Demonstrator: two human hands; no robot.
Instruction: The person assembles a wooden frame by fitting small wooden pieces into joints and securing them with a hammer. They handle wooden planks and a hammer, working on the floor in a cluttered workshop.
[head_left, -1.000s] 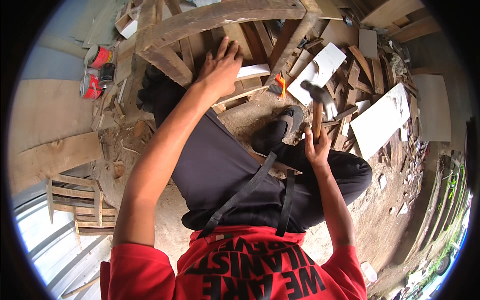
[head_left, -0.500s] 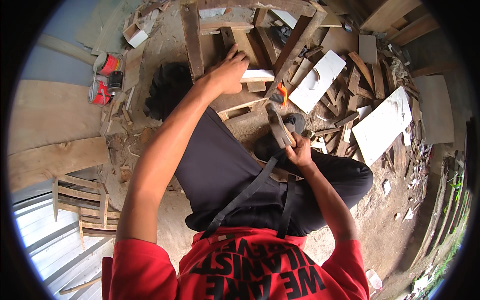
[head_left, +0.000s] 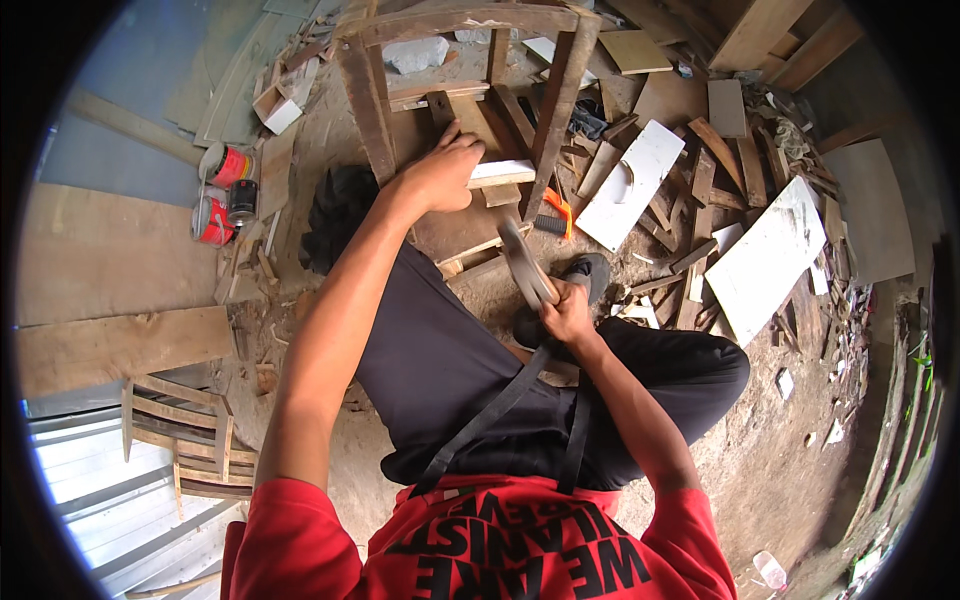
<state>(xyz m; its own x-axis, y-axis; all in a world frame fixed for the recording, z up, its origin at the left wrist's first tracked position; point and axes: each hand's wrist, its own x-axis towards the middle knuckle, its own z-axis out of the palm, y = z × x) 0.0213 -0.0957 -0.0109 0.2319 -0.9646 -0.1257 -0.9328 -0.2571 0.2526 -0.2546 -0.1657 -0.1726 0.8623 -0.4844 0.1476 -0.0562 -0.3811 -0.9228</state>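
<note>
A brown wooden chair frame [head_left: 552, 120] stands in front of my legs. My left hand [head_left: 447, 172] reaches into it, fingers closed round the left end of a white-faced wooden strip [head_left: 503, 174]. One fingertip lies near a dark upright wood piece [head_left: 440, 108] with a hole in it. My right hand [head_left: 568, 312] grips a hammer [head_left: 522, 262] near its head. The hammer tilts toward the frame's near edge, slightly blurred, below the white strip. Whether it touches the frame I cannot tell.
An orange-and-black tool [head_left: 558, 215] lies beside the frame. White boards [head_left: 632, 185] and scrap wood pile up on the right. Red paint cans [head_left: 212, 220] stand at the left, near plywood sheets [head_left: 120, 255] and a slatted wooden piece [head_left: 180, 415].
My right hand and the hammer have shifted left, closer to the white strip. My left hand keeps its hold inside the frame. The whole view has moved slightly.
</note>
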